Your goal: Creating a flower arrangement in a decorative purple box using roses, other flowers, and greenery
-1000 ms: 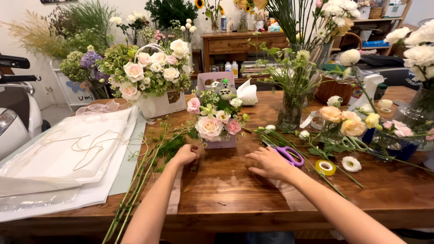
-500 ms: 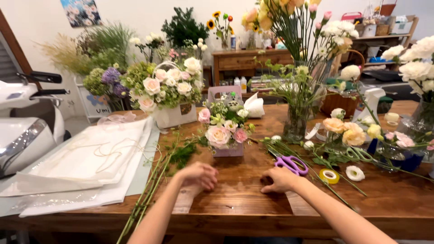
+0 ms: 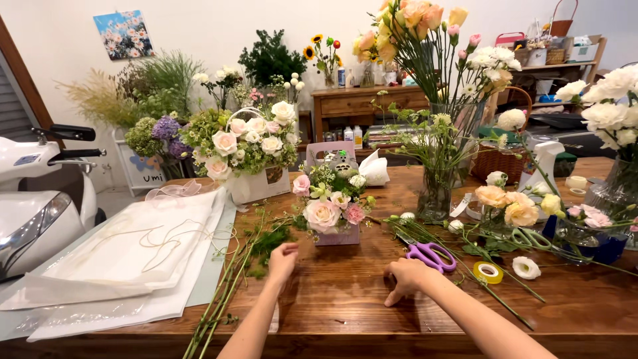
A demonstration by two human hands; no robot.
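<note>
Both my hands have drawn back a little from where they were a moment ago — my left hand now rests on the table with the fingers loosely curled and nothing in them, just in front of the small flower box, not touching it. My right hand has slid toward me too; it lies knuckles-up, lightly closed, empty as far as I can see, with the purple scissors just beside it and untouched. The flower box stands upright between my hands and the basket arrangement behind it, exactly where it stood before. I read that as a pause — I've let go and I'm looking the box over, so the arranging seems close to settled. Loose green stems lie to my left, near the white wrapping paper; the yellow tape roll sits past the scissors.
</note>
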